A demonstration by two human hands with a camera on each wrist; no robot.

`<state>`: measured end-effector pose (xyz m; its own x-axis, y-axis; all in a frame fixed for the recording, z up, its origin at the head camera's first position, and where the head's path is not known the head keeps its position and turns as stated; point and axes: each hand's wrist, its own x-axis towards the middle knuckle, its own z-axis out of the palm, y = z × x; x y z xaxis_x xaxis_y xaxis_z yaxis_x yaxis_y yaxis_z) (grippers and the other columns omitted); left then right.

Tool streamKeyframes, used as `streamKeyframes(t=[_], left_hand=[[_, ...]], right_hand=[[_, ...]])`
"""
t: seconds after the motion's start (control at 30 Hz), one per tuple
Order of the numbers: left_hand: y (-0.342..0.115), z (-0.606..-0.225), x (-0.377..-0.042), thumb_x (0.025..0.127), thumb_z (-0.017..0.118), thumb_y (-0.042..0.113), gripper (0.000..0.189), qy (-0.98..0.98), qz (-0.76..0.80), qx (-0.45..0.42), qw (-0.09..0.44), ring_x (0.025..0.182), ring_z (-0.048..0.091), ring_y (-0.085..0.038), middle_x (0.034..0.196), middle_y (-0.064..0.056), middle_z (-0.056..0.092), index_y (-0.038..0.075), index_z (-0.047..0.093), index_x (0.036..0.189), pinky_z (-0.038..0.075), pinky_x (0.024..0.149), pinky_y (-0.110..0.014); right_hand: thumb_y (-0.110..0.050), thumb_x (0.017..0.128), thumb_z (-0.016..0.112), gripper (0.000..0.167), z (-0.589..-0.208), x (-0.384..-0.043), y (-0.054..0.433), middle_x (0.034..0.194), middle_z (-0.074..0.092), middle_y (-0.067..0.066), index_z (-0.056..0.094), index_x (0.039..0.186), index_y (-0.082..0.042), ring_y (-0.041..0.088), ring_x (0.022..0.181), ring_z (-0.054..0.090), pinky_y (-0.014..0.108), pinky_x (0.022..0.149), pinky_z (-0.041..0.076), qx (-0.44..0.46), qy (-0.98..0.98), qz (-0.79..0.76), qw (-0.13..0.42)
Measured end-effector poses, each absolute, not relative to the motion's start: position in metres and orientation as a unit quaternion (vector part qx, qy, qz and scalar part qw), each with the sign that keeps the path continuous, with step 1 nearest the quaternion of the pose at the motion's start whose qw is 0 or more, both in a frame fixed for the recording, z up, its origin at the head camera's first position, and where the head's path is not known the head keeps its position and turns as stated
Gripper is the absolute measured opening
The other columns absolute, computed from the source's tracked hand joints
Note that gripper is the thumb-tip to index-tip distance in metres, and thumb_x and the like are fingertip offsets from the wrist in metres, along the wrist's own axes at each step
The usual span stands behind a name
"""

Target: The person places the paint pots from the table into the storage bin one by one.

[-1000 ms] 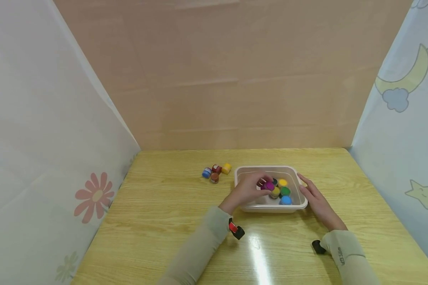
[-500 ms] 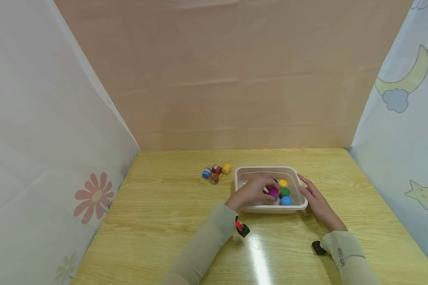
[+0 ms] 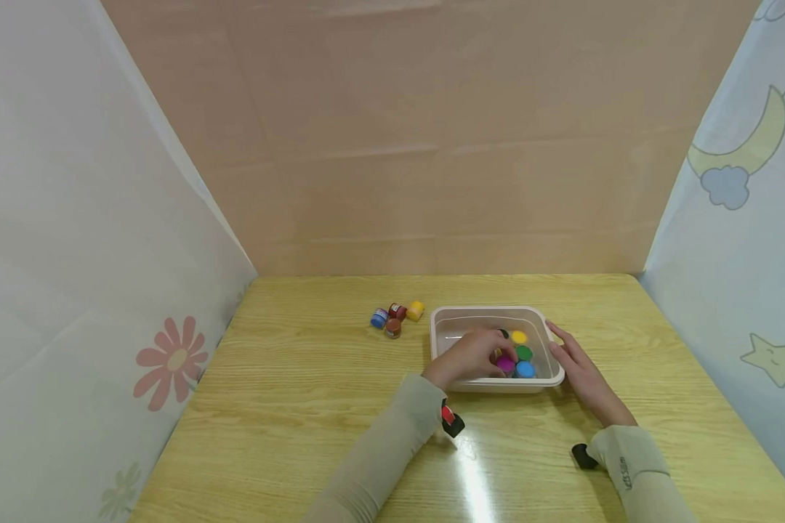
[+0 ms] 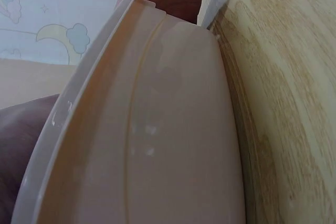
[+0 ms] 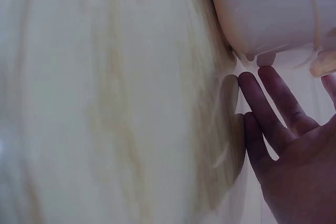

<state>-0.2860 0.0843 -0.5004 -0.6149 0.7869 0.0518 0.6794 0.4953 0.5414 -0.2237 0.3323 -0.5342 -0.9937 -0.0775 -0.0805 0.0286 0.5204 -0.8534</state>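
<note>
A white plastic tub (image 3: 490, 385) stands on the table with small paint jars inside. My left hand (image 3: 472, 354) reaches into it, fingers curled around a purple-lidded paint jar (image 3: 506, 365) low in the tub. Beside that jar are a light-blue-lidded jar (image 3: 525, 370), a green-lidded jar (image 3: 523, 353) and a yellow-lidded jar (image 3: 519, 337). A dark-lidded jar is partly covered by the left hand. My right hand (image 3: 582, 374) rests against the tub's right end. In the right wrist view its straight fingers (image 5: 262, 108) are at the tub's outer wall (image 5: 262, 14).
Left of the tub lie a blue jar (image 3: 379, 317), a dark red jar (image 3: 397, 311), a brown jar (image 3: 393, 328) and a yellow jar (image 3: 415, 311) on the wooden table (image 3: 288, 407). A plain brown backdrop (image 3: 392, 145) rises behind the table.
My left hand has moved the purple-lidded jar right and toward the near side of the tub, down beside the light-blue one. The right hand has stayed in place.
</note>
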Motion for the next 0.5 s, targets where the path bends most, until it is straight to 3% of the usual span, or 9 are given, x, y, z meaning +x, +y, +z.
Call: streamKeyframes(t=[0.5], left_hand=[[0.0873, -0.5036, -0.2859, 0.085, 0.086, 0.015, 0.027, 0.856, 0.270, 0.425, 0.117, 0.088, 0.059, 0.000, 0.106, 0.005, 0.063, 0.017, 0.078, 0.112, 0.046, 0.076, -0.005]], right_hand=[[-0.051, 0.112, 0.030, 0.064, -0.5343, -0.2238, 0.3332, 0.146, 0.044, 0.026, 0.011, 0.168, -0.026, 0.025, 0.120, 0.049, 0.058, 0.105, 0.041, -0.014, 0.871, -0.487, 0.054]])
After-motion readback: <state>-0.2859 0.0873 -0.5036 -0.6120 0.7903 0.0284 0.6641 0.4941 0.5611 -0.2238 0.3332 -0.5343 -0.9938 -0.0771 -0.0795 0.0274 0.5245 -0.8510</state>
